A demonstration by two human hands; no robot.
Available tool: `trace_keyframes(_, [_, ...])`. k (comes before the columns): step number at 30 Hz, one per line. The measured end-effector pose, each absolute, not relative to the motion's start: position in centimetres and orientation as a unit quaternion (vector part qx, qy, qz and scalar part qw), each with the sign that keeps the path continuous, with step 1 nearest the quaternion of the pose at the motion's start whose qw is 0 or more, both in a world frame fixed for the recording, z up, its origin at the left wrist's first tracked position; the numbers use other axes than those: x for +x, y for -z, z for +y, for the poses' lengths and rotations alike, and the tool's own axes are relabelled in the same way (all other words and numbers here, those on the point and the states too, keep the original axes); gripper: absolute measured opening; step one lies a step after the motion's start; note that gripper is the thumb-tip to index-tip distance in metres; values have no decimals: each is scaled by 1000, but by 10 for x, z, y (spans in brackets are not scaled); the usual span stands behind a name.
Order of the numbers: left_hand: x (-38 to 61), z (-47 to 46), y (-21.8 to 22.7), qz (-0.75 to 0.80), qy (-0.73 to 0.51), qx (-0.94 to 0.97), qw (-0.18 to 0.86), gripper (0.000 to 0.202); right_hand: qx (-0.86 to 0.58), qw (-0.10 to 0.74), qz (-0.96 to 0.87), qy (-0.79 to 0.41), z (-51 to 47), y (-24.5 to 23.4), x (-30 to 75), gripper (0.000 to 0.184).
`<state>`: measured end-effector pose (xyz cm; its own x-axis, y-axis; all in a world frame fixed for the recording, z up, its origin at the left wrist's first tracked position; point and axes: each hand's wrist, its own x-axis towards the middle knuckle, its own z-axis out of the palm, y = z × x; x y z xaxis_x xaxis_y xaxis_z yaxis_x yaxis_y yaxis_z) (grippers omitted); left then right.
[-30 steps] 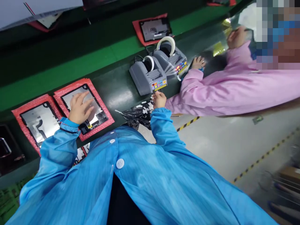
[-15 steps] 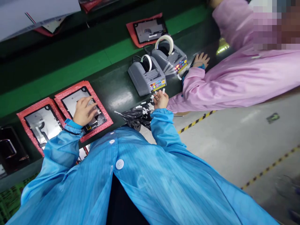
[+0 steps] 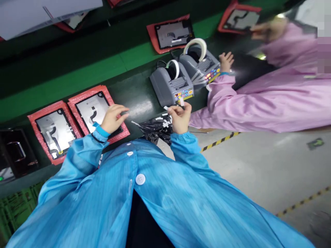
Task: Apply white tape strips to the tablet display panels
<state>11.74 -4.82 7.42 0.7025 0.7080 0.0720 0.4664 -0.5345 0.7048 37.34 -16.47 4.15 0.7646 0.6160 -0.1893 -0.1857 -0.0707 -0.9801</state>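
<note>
My right hand [image 3: 179, 117] pinches a short strip of white tape [image 3: 181, 101] just in front of the nearer grey tape dispenser [image 3: 172, 86]. My left hand [image 3: 112, 119] hovers with its fingers apart over the lower right corner of a metal panel [image 3: 91, 110] that lies on a red bubble-wrap sheet [image 3: 113, 103]. A second panel [image 3: 53, 131] on red wrap lies to its left. Between my hands sits a crumpled black bag [image 3: 153, 127] with bits of white tape stuck on it.
A second tape dispenser [image 3: 199, 63] stands behind the first. A co-worker in a pink coat [image 3: 258, 100] leans on the bench at the right, one hand [image 3: 226, 61] by that dispenser. More panels on red wrap [image 3: 170, 34] ride the green belt. A black tray [image 3: 15, 153] sits far left.
My right hand pulled a strip of tape away from the dispenser and turned palm up. My left hand lifted off the panel and moved right toward the other hand. The view shifted.
</note>
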Motion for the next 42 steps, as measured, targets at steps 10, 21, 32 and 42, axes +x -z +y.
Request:
trace_keyframes(10, [106, -59, -74, 450, -194, 740, 460, 18, -546, 524, -336, -560, -110, -69, 275, 55])
trace_keyframes(21, [78, -64, -54, 521, -234, 664, 483, 25, -554, 483, -317, -599, -87, -48, 252, 54])
trace_keyframes(32, [83, -53, -23, 650, -159, 678, 305, 18, -617, 452, -304, -568, -60, -10, 231, 49])
trace_keyframes(42, [85, -58, -19, 657, -129, 680, 300, 22, -635, 426, -317, -562, -61, -2, 230, 48])
